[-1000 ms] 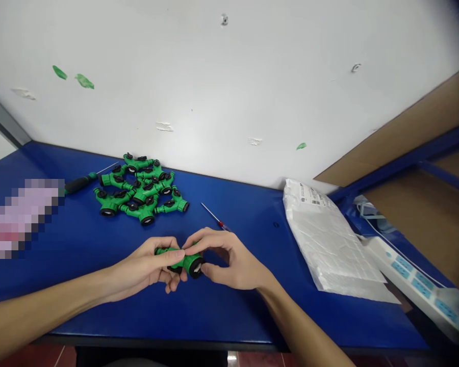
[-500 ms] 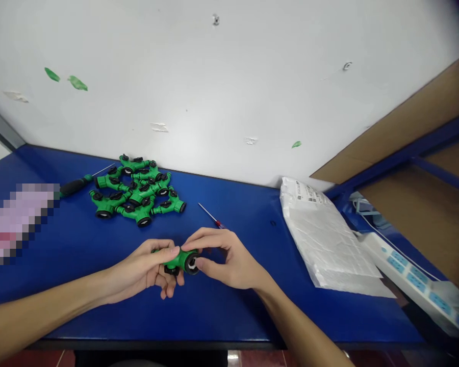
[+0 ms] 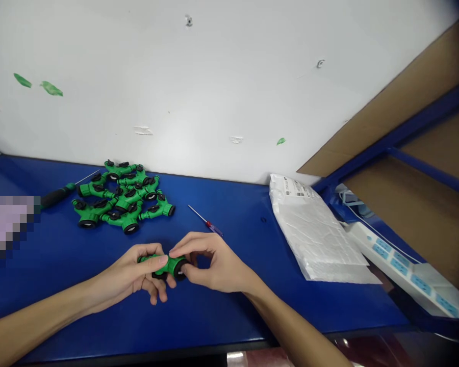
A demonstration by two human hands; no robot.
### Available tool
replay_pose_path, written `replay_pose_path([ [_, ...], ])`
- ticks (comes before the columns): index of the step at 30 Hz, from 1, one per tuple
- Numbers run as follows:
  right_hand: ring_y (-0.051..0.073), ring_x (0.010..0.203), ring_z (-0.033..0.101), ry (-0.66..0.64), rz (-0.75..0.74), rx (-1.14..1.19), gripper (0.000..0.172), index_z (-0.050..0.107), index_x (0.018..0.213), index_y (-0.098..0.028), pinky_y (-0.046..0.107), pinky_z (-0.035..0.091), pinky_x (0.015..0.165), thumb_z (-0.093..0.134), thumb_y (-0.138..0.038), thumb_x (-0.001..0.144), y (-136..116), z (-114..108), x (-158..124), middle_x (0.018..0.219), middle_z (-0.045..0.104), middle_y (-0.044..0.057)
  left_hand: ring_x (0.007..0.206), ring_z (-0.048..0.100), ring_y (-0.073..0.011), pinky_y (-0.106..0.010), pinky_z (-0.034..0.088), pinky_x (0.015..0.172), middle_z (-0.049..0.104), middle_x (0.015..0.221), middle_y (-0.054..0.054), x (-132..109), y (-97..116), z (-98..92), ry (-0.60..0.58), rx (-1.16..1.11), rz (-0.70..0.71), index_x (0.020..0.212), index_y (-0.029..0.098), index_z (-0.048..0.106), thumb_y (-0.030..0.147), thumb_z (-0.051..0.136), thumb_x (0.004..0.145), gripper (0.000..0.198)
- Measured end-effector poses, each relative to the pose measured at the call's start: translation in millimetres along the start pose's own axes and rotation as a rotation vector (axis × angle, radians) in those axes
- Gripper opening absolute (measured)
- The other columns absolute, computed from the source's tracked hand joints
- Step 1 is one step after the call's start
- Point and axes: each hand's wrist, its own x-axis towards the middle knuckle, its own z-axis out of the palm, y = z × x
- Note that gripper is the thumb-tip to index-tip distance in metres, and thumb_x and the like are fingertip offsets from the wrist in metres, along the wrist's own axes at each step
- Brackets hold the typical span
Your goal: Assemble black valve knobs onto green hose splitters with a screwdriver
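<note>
A green Y-shaped connector with black parts (image 3: 173,266) is held low over the blue table. My left hand (image 3: 143,270) grips its left part between thumb and fingers, with the lower fingers spread beneath it. My right hand (image 3: 214,262) pinches the right end; its thumb is at the black ring opening and its index finger rests on the green top. Several similar green connectors (image 3: 126,196) lie in a group behind my left hand. A small screwdriver with a red and clear handle (image 3: 210,226) lies just behind my right hand.
A dark green-handled screwdriver (image 3: 57,195) lies at the left, beside a pixelated area. A small black ring (image 3: 263,219) is on the blue table (image 3: 229,321). At the right are a white plastic bag (image 3: 309,224) and a power strip (image 3: 398,265). A white wall (image 3: 214,92) stands behind.
The whole view has shifted, so the table items appear farther left. My right thumb now covers more of the ring opening. Both hands still hold the connector.
</note>
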Motion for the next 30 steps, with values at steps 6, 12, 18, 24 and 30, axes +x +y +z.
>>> replay_pose_path([
  [6, 0.014, 0.079, 0.066, 0.037, -0.008, 0.06, 0.026, 0.072, 0.098, -0.016, 0.027, 0.054, 0.066, 0.061, -0.008, 0.076, 6, 5, -1, 0.107, 0.066, 0.009, 0.066, 0.069, -0.0181, -0.026, 0.051, 0.057, 0.071, 0.079, -0.007, 1, -3, -1.4, 0.025, 0.016, 0.094, 0.076, 0.015, 0.056, 0.038, 0.069, 0.084, 0.027],
  [12, 0.014, 0.08, 0.066, 0.117, -0.067, 0.074, 0.026, 0.071, 0.098, -0.016, 0.028, 0.055, 0.068, 0.062, -0.006, 0.076, 14, 13, -1, 0.102, 0.065, 0.008, 0.065, 0.067, -0.0179, -0.027, 0.049, 0.057, 0.069, 0.075, -0.005, 2, -3, -5.1, 0.061, 0.035, 0.124, 0.074, 0.016, 0.056, 0.037, 0.07, 0.083, 0.027],
  [18, 0.012, 0.081, 0.066, 0.012, 0.002, 0.076, 0.028, 0.072, 0.108, -0.019, 0.026, 0.056, 0.069, 0.067, -0.016, 0.08, 3, 1, 0, 0.119, 0.064, 0.009, 0.065, 0.066, -0.0173, -0.027, 0.049, 0.059, 0.069, 0.074, -0.004, 4, -1, -3.7, 0.081, 0.017, 0.14, 0.072, 0.015, 0.059, 0.037, 0.072, 0.081, 0.027],
  [24, 0.013, 0.078, 0.066, 0.067, -0.026, 0.1, 0.027, 0.074, 0.098, -0.018, 0.025, 0.054, 0.064, 0.064, -0.008, 0.075, 11, 6, 0, 0.11, 0.066, 0.009, 0.067, 0.067, -0.0184, -0.028, 0.049, 0.06, 0.07, 0.076, -0.006, 1, -1, -1.4, 0.054, -0.011, 0.132, 0.075, 0.015, 0.058, 0.037, 0.073, 0.081, 0.027],
  [30, 0.012, 0.072, 0.064, 0.148, -0.065, 0.107, 0.02, 0.074, 0.098, -0.019, 0.024, 0.052, 0.061, 0.069, -0.018, 0.079, 17, 9, 3, 0.096, 0.067, 0.007, 0.066, 0.068, -0.0177, -0.026, 0.049, 0.059, 0.072, 0.077, -0.009, 3, 0, -2.7, 0.043, -0.078, 0.116, 0.074, 0.014, 0.058, 0.034, 0.071, 0.083, 0.025],
])
